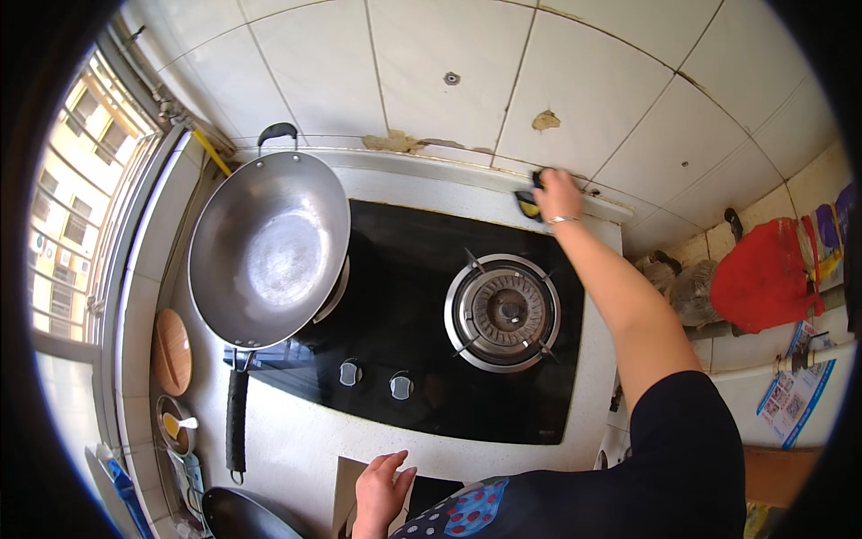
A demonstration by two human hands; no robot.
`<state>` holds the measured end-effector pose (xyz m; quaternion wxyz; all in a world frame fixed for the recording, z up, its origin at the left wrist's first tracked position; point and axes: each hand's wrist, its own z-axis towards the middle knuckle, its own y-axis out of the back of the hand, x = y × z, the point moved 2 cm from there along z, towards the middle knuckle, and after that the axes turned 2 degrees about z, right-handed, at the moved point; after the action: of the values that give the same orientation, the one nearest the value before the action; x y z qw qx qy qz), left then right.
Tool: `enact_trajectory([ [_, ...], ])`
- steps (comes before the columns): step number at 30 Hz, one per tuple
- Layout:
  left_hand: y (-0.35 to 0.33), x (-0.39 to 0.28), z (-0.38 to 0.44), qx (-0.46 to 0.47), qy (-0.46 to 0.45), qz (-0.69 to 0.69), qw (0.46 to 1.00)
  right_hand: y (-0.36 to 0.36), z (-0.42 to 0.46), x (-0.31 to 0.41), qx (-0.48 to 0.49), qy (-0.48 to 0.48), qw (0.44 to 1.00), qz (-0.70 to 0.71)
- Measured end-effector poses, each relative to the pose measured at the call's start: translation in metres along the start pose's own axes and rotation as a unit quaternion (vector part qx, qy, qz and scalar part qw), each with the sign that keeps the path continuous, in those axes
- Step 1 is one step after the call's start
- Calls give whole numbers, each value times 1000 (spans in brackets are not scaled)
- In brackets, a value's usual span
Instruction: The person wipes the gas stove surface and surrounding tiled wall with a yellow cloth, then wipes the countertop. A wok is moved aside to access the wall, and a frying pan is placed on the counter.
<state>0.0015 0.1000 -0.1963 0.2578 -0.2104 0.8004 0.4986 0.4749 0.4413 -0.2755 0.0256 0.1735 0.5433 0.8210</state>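
My right hand (561, 196) reaches to the back ledge of the counter and grips a black-and-yellow cloth or scrubbing pad (528, 207), partly hidden under the fingers. Close in front of it lies the black glass gas cooktop (397, 269), with a bare round burner (510, 308) at the right and two knobs (402, 386) near its front. My left hand (379, 492) hangs at the counter's front edge, holding nothing, with thumb and fingers apart. Over the cooktop's left side sits a large steel wok (269, 249), empty, its black handle (236, 418) pointing towards me.
A second dark pan (246, 515) stands at the front left. Along the window side are a round wooden lid (172, 352) and a small bowl (176, 428) with a spoon. The tiled wall (438, 74) bounds the back. A red bag (761, 276) hangs at the right.
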Motion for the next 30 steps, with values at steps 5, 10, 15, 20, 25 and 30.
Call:
enact_trajectory([
  [5, 4, -8, 16, -10, -6, 8, 1000, -30, 21, 134, 80, 156, 984, 25],
  [10, 0, -26, 22, -11, -69, 6, 998, -48, 17, 159, -52, 371, 924, -72],
  [15, -16, -34, 32, 1, -63, 21, 998, -27, 14, 91, 63, 340, 930, -122],
  [20, -18, -57, 33, -2, -64, 10, 998, 19, -9, -44, 93, 222, 962, -130],
  [25, -19, -48, 24, -1, -63, 34, 997, 51, -24, -146, 150, -1, 944, -294],
  [30, -9, -53, 18, -15, -63, 30, 997, 76, -46, -150, 227, -33, 967, -106],
])
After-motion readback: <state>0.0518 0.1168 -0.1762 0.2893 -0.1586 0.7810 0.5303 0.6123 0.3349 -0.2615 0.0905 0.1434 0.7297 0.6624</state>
